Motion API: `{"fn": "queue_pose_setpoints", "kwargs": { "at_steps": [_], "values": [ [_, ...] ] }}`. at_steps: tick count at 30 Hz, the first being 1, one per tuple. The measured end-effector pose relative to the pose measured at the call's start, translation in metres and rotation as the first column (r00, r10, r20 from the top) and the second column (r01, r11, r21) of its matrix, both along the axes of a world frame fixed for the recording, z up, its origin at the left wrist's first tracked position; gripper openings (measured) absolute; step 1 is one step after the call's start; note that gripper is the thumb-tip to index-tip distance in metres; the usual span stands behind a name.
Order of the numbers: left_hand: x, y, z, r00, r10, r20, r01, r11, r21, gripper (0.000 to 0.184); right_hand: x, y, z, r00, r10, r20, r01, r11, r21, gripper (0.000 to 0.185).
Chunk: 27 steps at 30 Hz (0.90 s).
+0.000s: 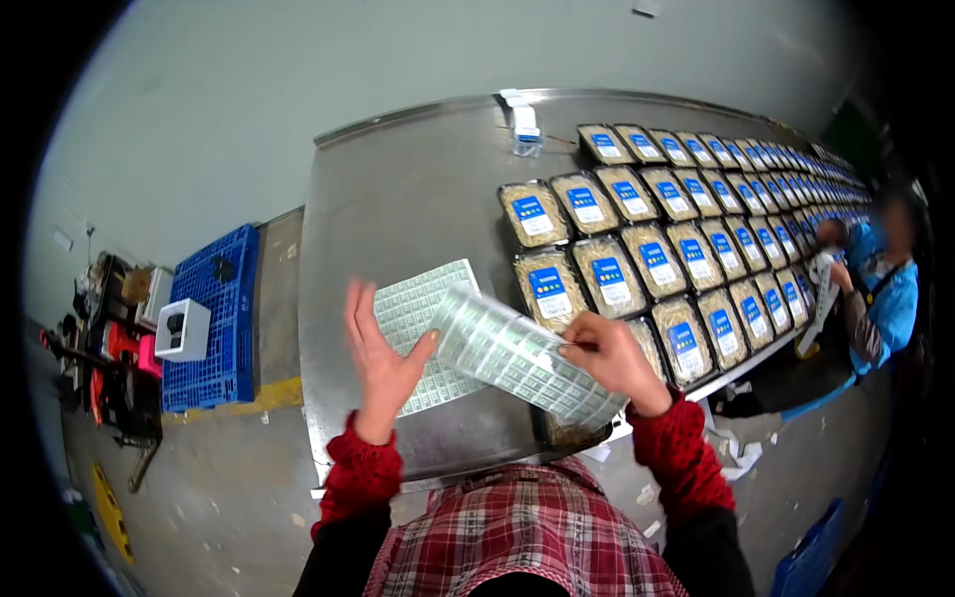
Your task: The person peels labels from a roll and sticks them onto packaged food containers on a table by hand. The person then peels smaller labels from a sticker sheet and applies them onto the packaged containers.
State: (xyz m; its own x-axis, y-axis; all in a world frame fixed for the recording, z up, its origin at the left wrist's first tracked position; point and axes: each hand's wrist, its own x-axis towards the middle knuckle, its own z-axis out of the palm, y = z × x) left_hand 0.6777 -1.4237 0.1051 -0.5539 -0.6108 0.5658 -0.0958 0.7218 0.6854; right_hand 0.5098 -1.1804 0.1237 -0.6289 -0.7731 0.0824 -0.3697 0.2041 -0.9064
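My right hand [619, 363] pinches the edge of a curved, glossy sheet of small green-and-white labels [522, 353], raised above the table. Spread fingers show on my left hand [383, 368], slightly blurred; its thumb is close to the raised sheet's left end, and I cannot tell whether they touch. Beneath lies a flat stack of similar label sheets [423, 289] on the metal table [398, 209]. To the right stand rows of black trays with pale, shredded-looking contents, such as the nearest tray [549, 287], bearing blue-and-white labels. The raised sheet partly covers a tray at the front edge.
A small clear packet [525, 134] lies near the table's back edge. A co-worker in a blue garment [888, 308] is at the far right. On the left floor, a blue pallet [214, 323] holds a white box [184, 331]. Paper scraps [738, 456] litter the floor.
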Motion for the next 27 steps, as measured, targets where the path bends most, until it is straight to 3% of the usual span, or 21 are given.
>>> {"fn": "queue_pose_setpoints", "kwargs": {
  "at_steps": [1,2,3,4,5,6,7,8,10,11,13,14,15,17,18,20,22,27],
  "values": [
    [0.003,0.004,0.046,0.997,0.011,0.073,0.013,0.944,-0.331,0.047,-0.002,-0.004,0.005,0.982,0.104,-0.156,-0.097,0.994,0.051,0.015],
    [-0.001,0.008,0.061,0.996,-0.016,0.093,0.044,0.948,-0.315,0.047,0.002,-0.014,0.014,0.964,0.197,-0.181,-0.180,0.978,0.103,0.017],
    [-0.004,0.013,0.069,0.922,-0.234,0.308,0.353,0.836,-0.421,0.044,0.012,-0.025,0.022,0.933,0.301,-0.196,-0.272,0.949,0.163,0.019],
    [-0.005,0.017,0.071,0.766,-0.385,0.515,0.624,0.637,-0.452,0.040,0.020,-0.032,0.026,0.907,0.374,-0.194,-0.352,0.926,0.138,0.019],
    [-0.003,0.011,0.059,0.762,-0.393,0.515,0.629,0.640,-0.442,0.040,0.024,-0.034,0.038,0.874,0.462,-0.149,-0.418,0.873,0.253,0.021],
    [0.001,-0.005,0.041,0.567,-0.513,0.645,0.721,0.687,-0.087,0.037,0.022,-0.029,0.036,0.866,0.474,-0.159,-0.427,0.866,0.260,0.023],
    [0.006,-0.020,0.030,0.342,-0.645,0.684,0.695,0.663,0.277,0.033,0.019,-0.021,0.034,0.858,0.485,-0.171,-0.435,0.861,0.262,0.025],
    [0.015,-0.029,0.029,0.336,-0.645,0.686,0.696,0.661,0.280,0.033,0.015,-0.010,0.028,0.897,0.427,-0.117,-0.396,0.892,0.219,0.029],
    [0.033,-0.036,0.022,0.411,-0.835,0.367,0.501,0.543,0.674,0.024,0.013,0.003,0.023,0.951,0.307,0.031,-0.307,0.933,0.187,0.034],
    [0.034,-0.033,0.020,0.410,-0.837,0.363,0.497,0.538,0.680,0.024,0.018,0.004,0.018,0.950,0.309,0.038,-0.310,0.931,0.192,0.034],
    [0.029,-0.020,0.017,0.460,-0.779,0.426,0.617,0.625,0.478,0.020,0.028,0.000,0.006,0.852,0.227,0.472,-0.243,0.970,-0.028,0.032],
    [0.021,0.000,0.015,0.539,-0.801,0.261,0.640,0.591,0.491,0.020,0.037,-0.007,0.005,0.832,0.227,0.506,-0.222,0.972,-0.071,0.029],
    [0.016,0.013,0.017,0.545,-0.797,0.260,0.633,0.595,0.496,0.020,0.046,-0.013,-0.002,0.862,0.241,0.446,-0.216,0.971,-0.107,0.031],
    [0.005,0.024,0.028,0.404,-0.868,0.291,0.459,0.467,0.756,0.022,0.061,-0.017,-0.004,0.824,0.204,0.528,-0.176,0.979,-0.103,0.038],
    [0.004,0.022,0.024,0.410,-0.866,0.285,0.460,0.466,0.756,0.022,0.064,-0.015,0.003,0.838,0.171,0.518,-0.168,0.984,-0.054,0.041],
    [0.000,0.019,0.017,0.396,-0.904,0.162,0.449,0.344,0.824,0.023,0.065,-0.006,0.002,0.833,0.141,0.535,-0.121,0.990,-0.073,0.041],
    [-0.002,0.017,0.016,0.390,-0.904,0.177,0.431,0.349,0.832,0.023,0.072,-0.001,0.002,0.826,0.096,0.556,-0.009,0.988,-0.156,0.033],
    [-0.007,0.020,0.006,0.378,-0.905,0.196,0.416,0.355,0.837,0.022,0.081,0.002,-0.015,0.835,0.053,0.548,0.020,0.992,-0.125,0.026]
  ]
}}
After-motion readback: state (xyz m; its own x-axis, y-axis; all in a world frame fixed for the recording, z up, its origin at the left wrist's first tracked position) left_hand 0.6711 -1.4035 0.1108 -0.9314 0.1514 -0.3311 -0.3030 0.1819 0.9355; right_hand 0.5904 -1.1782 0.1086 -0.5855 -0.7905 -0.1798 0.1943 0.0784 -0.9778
